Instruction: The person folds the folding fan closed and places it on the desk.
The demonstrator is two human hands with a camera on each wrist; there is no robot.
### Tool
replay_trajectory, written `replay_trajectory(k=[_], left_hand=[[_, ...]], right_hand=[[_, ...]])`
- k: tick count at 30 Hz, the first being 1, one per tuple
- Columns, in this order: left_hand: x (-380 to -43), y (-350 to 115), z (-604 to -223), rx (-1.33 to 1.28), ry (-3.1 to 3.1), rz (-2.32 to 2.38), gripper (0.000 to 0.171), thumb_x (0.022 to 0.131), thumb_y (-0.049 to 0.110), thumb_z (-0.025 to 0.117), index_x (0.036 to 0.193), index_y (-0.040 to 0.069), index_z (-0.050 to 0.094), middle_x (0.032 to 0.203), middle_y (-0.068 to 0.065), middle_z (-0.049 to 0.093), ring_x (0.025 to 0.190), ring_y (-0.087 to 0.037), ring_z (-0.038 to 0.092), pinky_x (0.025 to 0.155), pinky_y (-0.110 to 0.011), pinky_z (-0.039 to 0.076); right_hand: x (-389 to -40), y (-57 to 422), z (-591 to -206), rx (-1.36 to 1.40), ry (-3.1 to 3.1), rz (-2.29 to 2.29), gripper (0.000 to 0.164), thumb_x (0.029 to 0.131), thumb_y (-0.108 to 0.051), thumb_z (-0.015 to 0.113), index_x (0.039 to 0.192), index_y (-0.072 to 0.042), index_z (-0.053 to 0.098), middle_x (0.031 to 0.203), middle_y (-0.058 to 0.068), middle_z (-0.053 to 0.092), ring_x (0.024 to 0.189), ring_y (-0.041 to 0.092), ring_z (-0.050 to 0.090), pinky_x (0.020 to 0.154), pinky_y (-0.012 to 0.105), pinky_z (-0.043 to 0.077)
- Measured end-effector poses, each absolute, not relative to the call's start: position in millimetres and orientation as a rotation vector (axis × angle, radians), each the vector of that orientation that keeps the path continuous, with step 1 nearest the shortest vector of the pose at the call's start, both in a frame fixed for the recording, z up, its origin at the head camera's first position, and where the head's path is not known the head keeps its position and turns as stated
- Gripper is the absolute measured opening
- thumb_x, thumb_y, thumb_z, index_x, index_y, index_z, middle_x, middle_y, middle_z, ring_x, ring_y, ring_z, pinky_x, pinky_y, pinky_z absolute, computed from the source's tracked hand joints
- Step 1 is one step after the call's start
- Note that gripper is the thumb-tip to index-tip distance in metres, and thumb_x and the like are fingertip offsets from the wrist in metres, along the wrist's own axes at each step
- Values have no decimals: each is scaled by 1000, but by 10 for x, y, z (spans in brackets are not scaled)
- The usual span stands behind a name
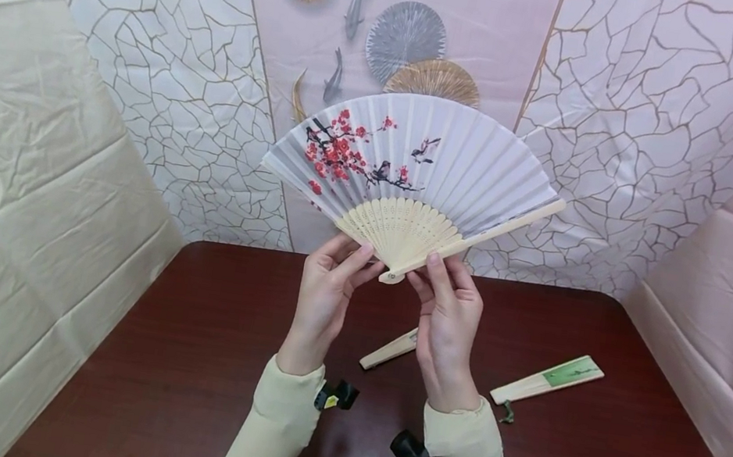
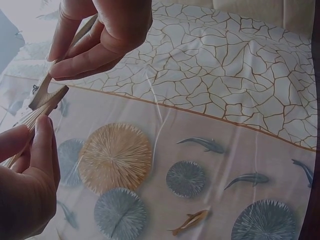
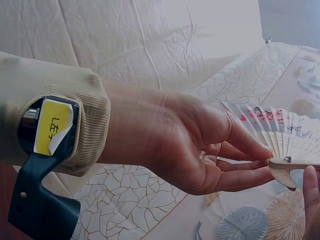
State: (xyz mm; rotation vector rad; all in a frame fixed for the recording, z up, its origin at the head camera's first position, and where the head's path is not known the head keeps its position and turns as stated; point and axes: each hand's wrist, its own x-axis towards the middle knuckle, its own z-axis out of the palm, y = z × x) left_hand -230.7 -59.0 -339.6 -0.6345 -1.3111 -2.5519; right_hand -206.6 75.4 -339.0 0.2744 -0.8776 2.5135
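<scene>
A white folding fan [image 1: 470,153] with red blossoms, dark branches and small birds is spread wide in the head view, held up above the table's far edge. My left hand [image 1: 319,304] pinches its left edge low on the pale slatted ribs, thumb in front and fingers behind. On the other side, my right hand [image 1: 451,336] pinches the right outer stick, its thumb on the front. The fan's pivot end [image 1: 392,276] pokes out between both hands. In the right wrist view, my left fingertips [image 3: 265,162] meet the fan near its rivet.
On the dark red table [image 1: 172,389] lies a closed green fan [image 1: 572,372] with a small tassel, right of my right hand. Another closed fan [image 1: 386,350] is partly hidden behind that hand. A patterned cloth [image 1: 607,138] hangs behind the table.
</scene>
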Motion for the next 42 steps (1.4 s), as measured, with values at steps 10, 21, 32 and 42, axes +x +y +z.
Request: replay_trajectory(k=[10, 21, 32, 42], left_hand=[[-2324, -592, -3412, -646, -1339, -2539, 26, 97, -2, 62, 122, -6, 66, 100, -10, 70, 89, -18, 71, 82, -33, 60], [-2324, -613, -3398, -649, -1387, -2539, 30, 96, -2, 64, 126, -8, 64, 103, -10, 73, 87, -17, 71, 80, -33, 61], [-2335, -626, -3412, -672, -1506, -2510, 33, 96, 0, 65, 128, -8, 63, 108, -9, 73, 90, -17, 70, 79, -31, 61], [-2342, -608, -3421, -652, -1491, -2533, 33, 95, -3, 65, 128, -8, 63, 109, -9, 73, 89, -16, 70, 76, -31, 61]], right_hand=[[-2068, 762, -3414, 275, -858, 2526, 5, 93, 2, 70, 96, -2, 72, 89, 10, 71, 76, 16, 72, 68, 25, 60], [-2073, 774, -3415, 264, -906, 2517, 7, 95, 2, 67, 100, -1, 69, 96, 11, 73, 85, 18, 73, 79, 32, 61], [-2071, 775, -3448, 235, -947, 2512, 9, 97, 4, 63, 92, -5, 64, 89, 8, 73, 79, 16, 73, 76, 31, 61], [-2074, 776, -3458, 214, -965, 2512, 11, 96, 4, 64, 90, -6, 65, 86, 6, 73, 75, 15, 73, 77, 32, 61]])
